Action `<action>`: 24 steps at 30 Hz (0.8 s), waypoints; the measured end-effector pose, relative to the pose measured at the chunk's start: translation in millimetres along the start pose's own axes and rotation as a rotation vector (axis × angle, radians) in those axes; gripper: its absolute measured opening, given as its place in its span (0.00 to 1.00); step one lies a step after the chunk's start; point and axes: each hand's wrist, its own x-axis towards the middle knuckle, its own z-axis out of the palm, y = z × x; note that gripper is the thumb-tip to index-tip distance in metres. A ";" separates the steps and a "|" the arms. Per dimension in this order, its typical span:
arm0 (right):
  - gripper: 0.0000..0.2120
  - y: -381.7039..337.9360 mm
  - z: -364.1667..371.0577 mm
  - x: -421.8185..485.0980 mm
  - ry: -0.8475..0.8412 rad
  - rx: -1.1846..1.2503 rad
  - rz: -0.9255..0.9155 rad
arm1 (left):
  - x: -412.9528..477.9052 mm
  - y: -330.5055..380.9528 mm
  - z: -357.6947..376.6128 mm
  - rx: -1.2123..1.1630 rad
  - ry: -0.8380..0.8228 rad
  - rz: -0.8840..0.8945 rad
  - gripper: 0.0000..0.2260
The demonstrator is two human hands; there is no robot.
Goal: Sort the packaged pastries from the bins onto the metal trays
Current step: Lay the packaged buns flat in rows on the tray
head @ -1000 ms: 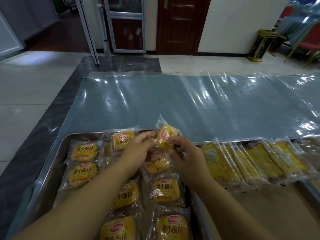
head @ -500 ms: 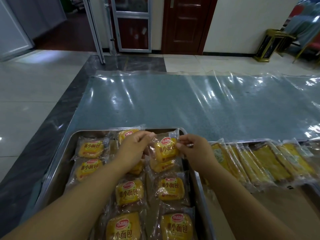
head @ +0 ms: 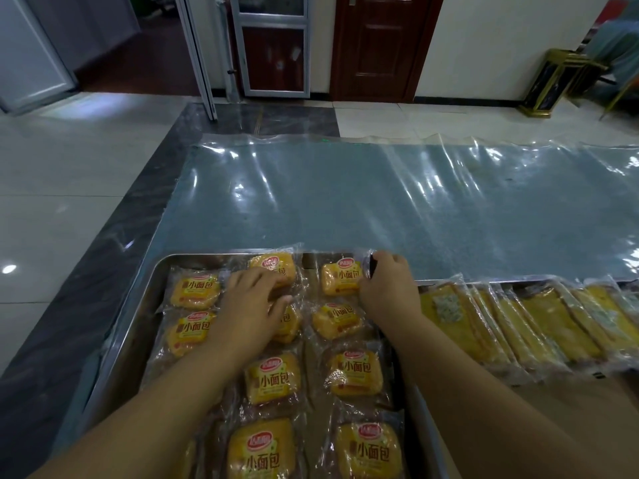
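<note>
A metal tray at the lower left holds several clear-wrapped yellow small bread packages in rows. My right hand pinches the right wrapper edge of one small bread package, which lies flat in the tray's far right corner. My left hand lies with fingers stretched over the middle column, touching the far middle package and covering the one below it. To the right, a second metal tray carries a row of long yellow pastry packages.
Both trays sit on a grey table under wrinkled clear plastic sheet. A brown cardboard surface shows at the lower right. Tiled floor, doors and a gold bin are beyond the table's far edge.
The small bread package that both hands held above the tray now lies flat in the far right corner. My left hand let go and moved left onto the middle column.
</note>
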 end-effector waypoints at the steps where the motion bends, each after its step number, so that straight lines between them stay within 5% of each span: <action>1: 0.14 -0.7 3.2 -3.4 0.030 -0.075 -0.051 | -0.6 -4.0 1.0 0.043 -0.004 0.007 0.18; 4: 0.20 -2.3 13.0 -16.1 0.051 -0.157 -0.298 | 2.1 -13.9 5.1 0.151 -0.038 0.031 0.24; 7: 0.27 -2.3 27.2 -25.0 -0.155 -0.225 -0.433 | 8.8 -21.6 13.4 0.215 -0.172 0.038 0.28; 12: 0.31 10.2 44.2 -25.0 -0.387 -0.336 -0.371 | 8.8 -29.5 25.3 0.295 -0.350 0.039 0.27; 24: 0.30 17.0 42.9 -43.8 -0.443 -0.393 -0.339 | -7.3 -19.9 15.3 0.328 -0.444 0.076 0.26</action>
